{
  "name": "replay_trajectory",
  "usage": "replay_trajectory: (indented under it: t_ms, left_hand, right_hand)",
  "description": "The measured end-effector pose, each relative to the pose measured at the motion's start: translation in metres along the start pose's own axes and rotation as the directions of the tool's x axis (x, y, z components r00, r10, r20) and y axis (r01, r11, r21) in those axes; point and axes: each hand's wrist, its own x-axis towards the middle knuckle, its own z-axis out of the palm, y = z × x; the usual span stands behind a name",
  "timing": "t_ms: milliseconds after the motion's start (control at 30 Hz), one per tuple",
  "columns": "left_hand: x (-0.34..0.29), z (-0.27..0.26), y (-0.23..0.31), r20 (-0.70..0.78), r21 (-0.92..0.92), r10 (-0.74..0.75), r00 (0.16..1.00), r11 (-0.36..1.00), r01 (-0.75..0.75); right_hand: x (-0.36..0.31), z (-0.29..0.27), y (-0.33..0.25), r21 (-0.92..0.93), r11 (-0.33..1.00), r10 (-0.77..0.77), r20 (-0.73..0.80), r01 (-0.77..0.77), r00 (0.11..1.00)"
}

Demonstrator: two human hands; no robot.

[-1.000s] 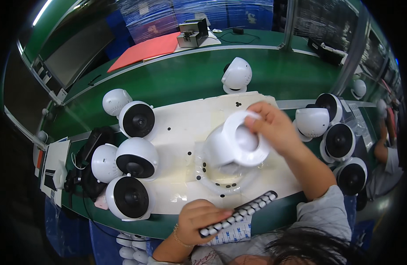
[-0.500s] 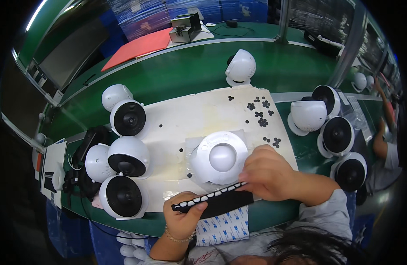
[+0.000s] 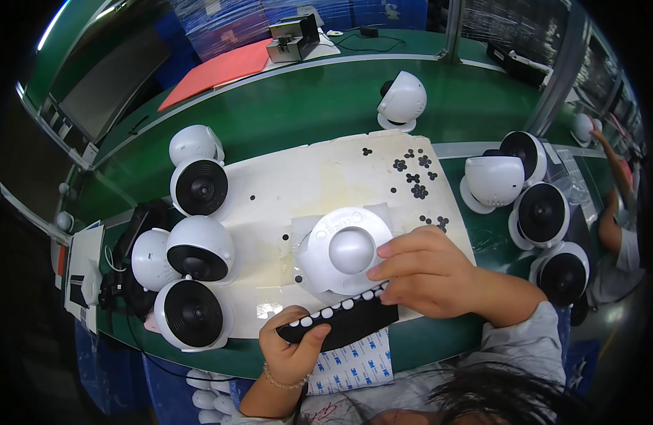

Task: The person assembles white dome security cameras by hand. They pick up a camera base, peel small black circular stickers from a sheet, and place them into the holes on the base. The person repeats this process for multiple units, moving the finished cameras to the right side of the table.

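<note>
Pinching a black strip (image 3: 360,322) of white dots (image 3: 327,312) in the left hand (image 3: 289,350).
Just spread the right hand (image 3: 429,275) at the upturned white camera (image 3: 351,251), perhaps freeing one; pinch unclear.

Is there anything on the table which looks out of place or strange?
Mainly the white camera over the cream sheet: its round base faces up, unlike the upright camera behind it. That may be deliberate.

the white sheet (image 3: 354,363) bears repeated blue lettering
</note>
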Motion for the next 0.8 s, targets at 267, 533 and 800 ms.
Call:
replay_trajectory:
  t_ms: [267,533,800]
  left_hand:
    - [0.000,0.002,0.001,-0.012,0.000,-0.009,1.000,1.000,0.009]
    - [-0.001,0.003,0.002,-0.078,0.009,-0.022,0.997,1.000,0.022]
    - [-0.001,0.003,0.004,-0.071,-0.048,-0.039,0.997,0.998,0.035]
  right_hand:
    - [0.000,0.000,-0.006,-0.052,0.986,0.154,-0.088,-0.159,0.984]
    - [0.000,-0.007,0.001,0.014,1.000,0.019,-0.047,-0.018,0.999]
    - [-0.007,-0.011,0.004,0.067,0.994,0.082,0.004,-0.082,0.997]
